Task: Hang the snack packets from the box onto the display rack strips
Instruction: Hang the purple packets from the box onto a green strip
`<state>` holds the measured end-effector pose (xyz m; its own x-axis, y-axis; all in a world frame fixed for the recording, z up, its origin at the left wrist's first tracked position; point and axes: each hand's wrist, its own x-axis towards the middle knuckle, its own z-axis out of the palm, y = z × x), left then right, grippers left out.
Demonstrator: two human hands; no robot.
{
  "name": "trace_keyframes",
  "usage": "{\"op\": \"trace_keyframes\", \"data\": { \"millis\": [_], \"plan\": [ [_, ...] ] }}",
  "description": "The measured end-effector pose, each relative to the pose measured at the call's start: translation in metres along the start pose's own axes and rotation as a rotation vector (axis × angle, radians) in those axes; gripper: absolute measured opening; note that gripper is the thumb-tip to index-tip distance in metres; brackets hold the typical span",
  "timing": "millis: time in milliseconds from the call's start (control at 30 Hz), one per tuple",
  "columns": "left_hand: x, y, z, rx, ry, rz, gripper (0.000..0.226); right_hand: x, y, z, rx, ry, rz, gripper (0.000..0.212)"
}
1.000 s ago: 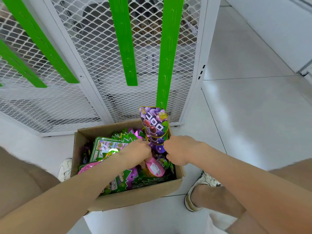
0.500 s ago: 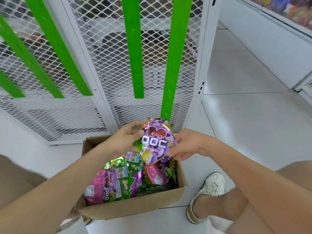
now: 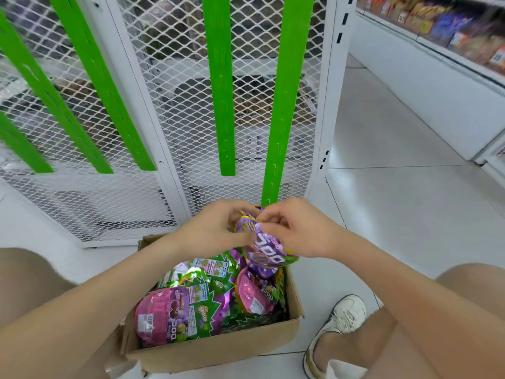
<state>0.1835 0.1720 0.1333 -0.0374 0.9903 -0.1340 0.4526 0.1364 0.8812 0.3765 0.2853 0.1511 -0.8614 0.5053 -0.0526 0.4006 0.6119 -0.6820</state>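
1. Holding the purple packet (image 3: 269,253) by its top edge, the left hand (image 3: 216,231) and right hand (image 3: 297,231) meet above the box (image 3: 218,348). Both have their fingers curled and pinch the packet, one at each side of its top.
2. The packet hangs below the fingers, over the box's far corner, lifted above the other packets (image 3: 191,305) lying under the wrists.
3. The lower end of the green strip (image 3: 281,119) sits just beyond the knuckles, between the two hands.
4. Judgement: the two-handed pinch is there to keep the soft top flat and steady, so that its hanging hole can be fed onto a hook at the strip's foot.
5. The fingers cover the packet's top. Whether it already touches the strip cannot be told.
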Motion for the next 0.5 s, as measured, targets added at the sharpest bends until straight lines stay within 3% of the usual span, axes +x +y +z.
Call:
{"op": "trace_keyframes", "data": {
  "millis": [100,200,267,333,433,500],
  "plan": [
    [0.007,0.003,-0.005,0.019,0.079,-0.035,0.018,0.004,0.005,-0.020,0.043,0.029,0.105,0.024],
    [0.015,0.004,-0.009,-0.175,0.125,-0.195,0.015,0.005,0.025,-0.039,0.011,-0.032,0.228,0.030],
    [0.027,-0.002,-0.008,-0.245,0.132,-0.280,0.022,0.006,0.037,-0.044,0.177,-0.006,0.306,0.032],
    [0.041,-0.007,-0.001,-0.110,0.168,-0.257,0.029,0.009,0.044,-0.043,0.240,0.046,0.334,0.041],
    [0.058,0.002,0.007,0.129,0.214,-0.154,0.058,0.015,0.045,-0.036,0.131,0.135,0.291,0.045],
    [0.070,0.011,0.004,0.108,0.170,-0.088,0.068,0.022,0.045,-0.032,0.027,0.176,0.256,0.049]
  ]
}}
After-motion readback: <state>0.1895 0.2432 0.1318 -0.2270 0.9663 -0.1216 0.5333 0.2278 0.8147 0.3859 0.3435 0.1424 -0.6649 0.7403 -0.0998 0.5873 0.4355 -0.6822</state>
